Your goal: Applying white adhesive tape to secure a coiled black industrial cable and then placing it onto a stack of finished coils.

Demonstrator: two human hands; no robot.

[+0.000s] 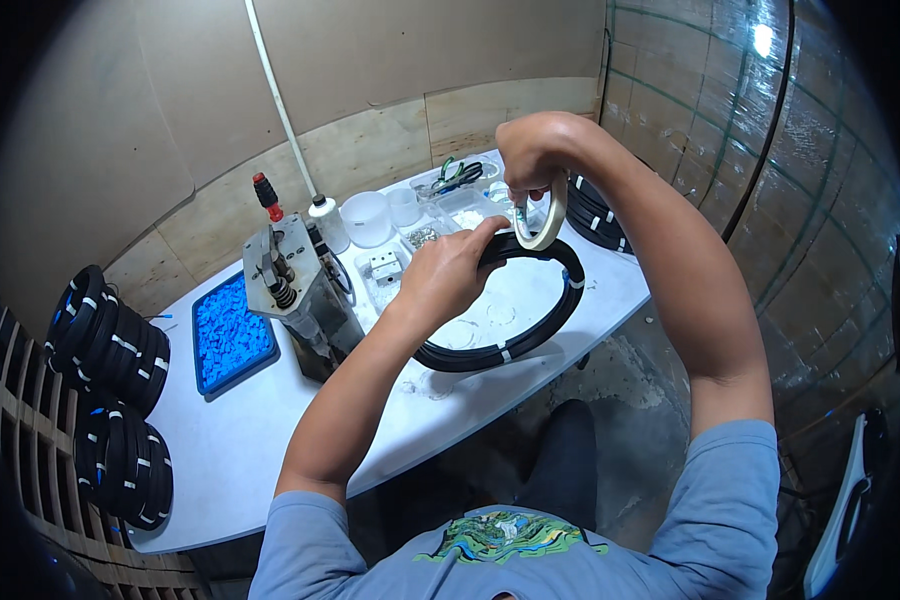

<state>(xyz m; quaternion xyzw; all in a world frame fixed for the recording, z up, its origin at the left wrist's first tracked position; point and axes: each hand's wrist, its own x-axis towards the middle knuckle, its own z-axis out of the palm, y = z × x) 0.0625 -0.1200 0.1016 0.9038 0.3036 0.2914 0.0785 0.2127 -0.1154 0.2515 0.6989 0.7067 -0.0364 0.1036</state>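
My left hand (450, 262) is closed round the upper left part of a coil of black cable (505, 352), which is tilted up from the white table. White bands wrap the coil at its lower edge and right side. In my right hand (538, 150), raised above the coil's far side, is a roll of whitish tape (554, 215). The roll hangs down close to the coil by my left fingertips. My right fingers are partly hidden behind the hand and the roll.
A metal bench press (295, 285) with a red-and-black handle stands left of my arm. Left of it lies a tray of blue pieces (232, 330). Stacked black coils (120, 345) sit at the far left, more (598, 215) at the right. White tubs (367, 218) and small trays line the back.
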